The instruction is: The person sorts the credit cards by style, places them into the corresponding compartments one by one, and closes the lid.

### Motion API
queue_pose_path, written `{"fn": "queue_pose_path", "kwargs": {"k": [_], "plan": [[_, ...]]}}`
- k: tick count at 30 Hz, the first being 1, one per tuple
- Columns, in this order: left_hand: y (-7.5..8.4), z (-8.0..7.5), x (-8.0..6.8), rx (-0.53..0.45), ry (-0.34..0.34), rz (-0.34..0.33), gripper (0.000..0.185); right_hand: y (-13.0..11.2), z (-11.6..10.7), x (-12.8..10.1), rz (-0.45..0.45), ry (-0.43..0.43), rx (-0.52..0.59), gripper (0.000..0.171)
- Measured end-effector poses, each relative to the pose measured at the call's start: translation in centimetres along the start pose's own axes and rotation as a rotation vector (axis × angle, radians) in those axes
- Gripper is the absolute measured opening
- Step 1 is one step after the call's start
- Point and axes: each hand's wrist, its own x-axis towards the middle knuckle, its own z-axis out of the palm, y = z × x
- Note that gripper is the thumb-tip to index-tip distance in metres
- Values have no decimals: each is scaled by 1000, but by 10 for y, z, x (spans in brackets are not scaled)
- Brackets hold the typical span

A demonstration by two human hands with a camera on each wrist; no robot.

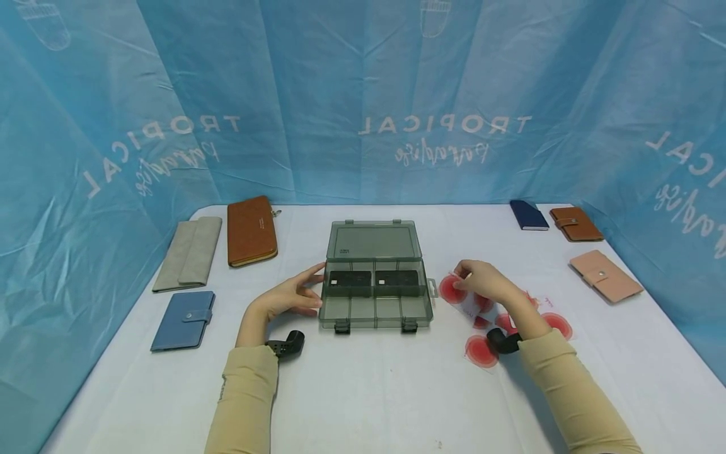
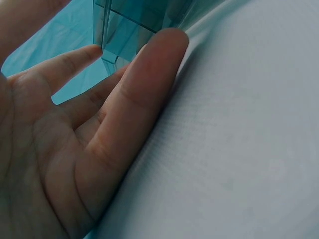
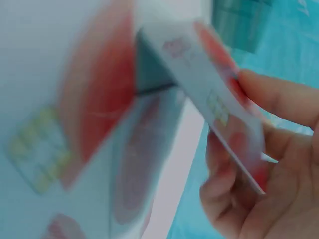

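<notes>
**Mia:** Near the middle of the picture, what are the fingers doing?

**Ben:** The left hand (image 1: 289,296) has straight, relaxed fingers (image 2: 149,84). They touch the left side of the grey box (image 1: 374,284). The right hand (image 1: 482,284) is just right of the box. Its fingers (image 3: 279,99) pinch a white card with red spots (image 3: 219,99) and lift it up off the worktop (image 1: 368,391).

**Mia:** How far along is it?

**Ben:** I think it's only partly done. The box is open, lid back. Two dark cards (image 1: 374,282) lie in its back row. The front row looks bare. More red-spot cards (image 1: 510,328) lie on the worktop, in the lower right, under and beside the right hand.

**Mia:** What does the held card look like?

**Ben:** Thin, flat and stiff, white with big red circles. It's blurry in the wrist view, so I can't read it.

**Mia:** Anything else around?

**Ben:** Wallets sit at both far sides: a blue wallet (image 1: 184,320) at the left, a pink wallet (image 1: 605,275) at the right.
</notes>
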Motion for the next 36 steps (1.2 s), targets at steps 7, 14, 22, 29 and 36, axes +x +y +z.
{"fn": "queue_pose_path", "kwargs": {"k": [7, 14, 22, 29, 36], "plan": [[-1, -1, 0, -1, -4, 4, 91, -10, -15, -7, 34, 225, 160, 21], [-3, -2, -1, 7, -3, 2, 90, -44, -9, -11, -41, 407, 322, 38], [-2, 1, -1, 11, 4, -6, 89, -95, 22, -15, -209, 271, 376, 54], [-1, 0, 0, 6, 9, -14, 89, -121, 61, -11, -238, 174, 362, 22], [1, 0, 0, 5, 8, -13, 90, -121, 90, 0, -276, 82, 172, 16]]}}
